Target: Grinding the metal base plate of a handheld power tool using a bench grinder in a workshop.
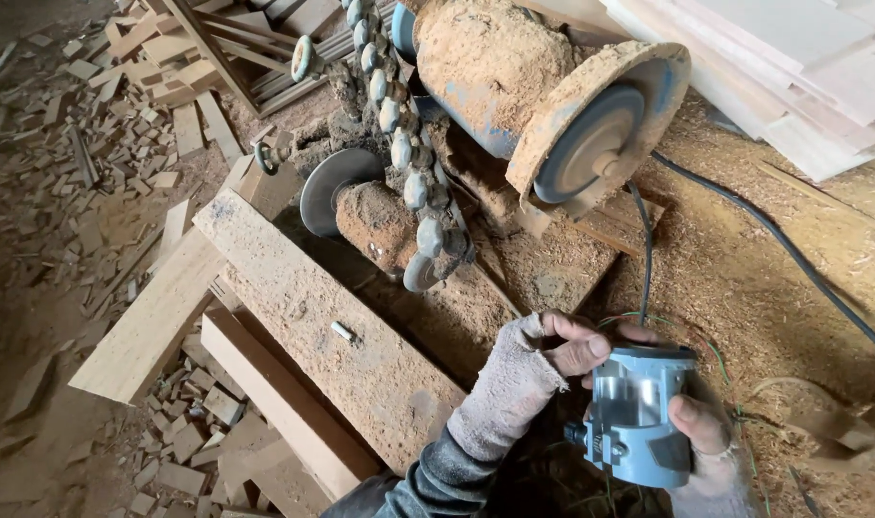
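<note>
A blue-grey power tool (637, 414), a small router-like body with a shiny metal middle, sits low at the right of the head view. My left hand (543, 360), in a worn fingerless glove, grips its top edge with thumb and fingers. My right hand (711, 441), also gloved, holds its right side with the thumb on the housing. Thin green and red wires (716, 350) curl behind the tool over sawdust.
A sawdust-caked blue motor with a round disc (591, 144) stands above. A link belt (399, 144) runs down to a pulley (334, 187). A black cable (792, 254) crosses the right. Dusty planks (332, 336) lie to the left, wood offcuts (92, 144) litter the floor, pale boards (792, 67) are stacked top right.
</note>
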